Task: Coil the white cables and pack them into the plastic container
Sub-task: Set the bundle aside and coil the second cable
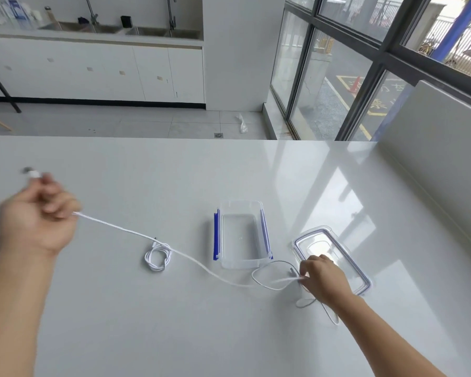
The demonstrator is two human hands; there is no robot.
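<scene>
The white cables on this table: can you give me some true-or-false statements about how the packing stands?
1. A coiled cable lies on the table, left of the plastic container. True.
2. The plastic container already holds a cable. False: it is empty.
3. The lid is clipped onto the container. False: it lies on the table to the container's right.
4. The left hand grips a long cable near one end. True.
5. The right hand holds nothing. False: it pinches the long cable farther along.
</scene>
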